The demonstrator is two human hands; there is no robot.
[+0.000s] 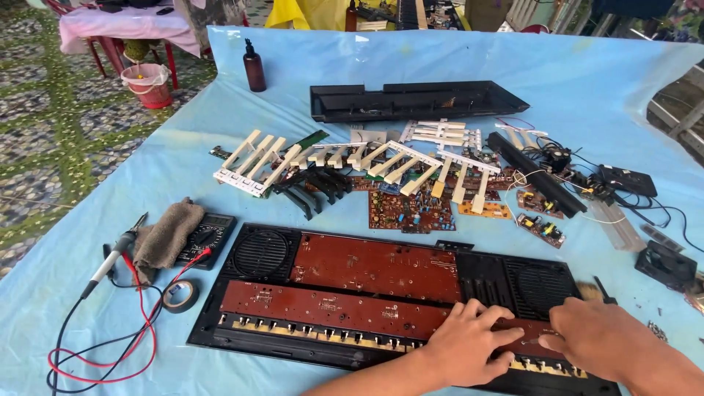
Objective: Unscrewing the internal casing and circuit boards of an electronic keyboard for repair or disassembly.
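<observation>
2 bare hands work at the near right end of the long black plastic keyboard chassis (242,334), which lies open on the pale blue table sheet (587,81) with 2 reddish-brown circuit boards (367,268) exposed and a round speaker grille at each end. Every key is already off, so the stripping looks well along; the boards themselves seem still seated. The left hand (466,345) lies flat on the lower board, fingers slightly spread and pressing down. The right hand (598,337) has its fingertips pressed together on the board beside it; whether they pinch anything I cannot tell.

Behind the chassis lie the black plastic top cover (411,99), rows of cream and black loose keys (345,165) and small boards with tangled wires. At left sit a black multimeter (213,231) under a brown rag, red and black leads and a tape roll (180,295).
</observation>
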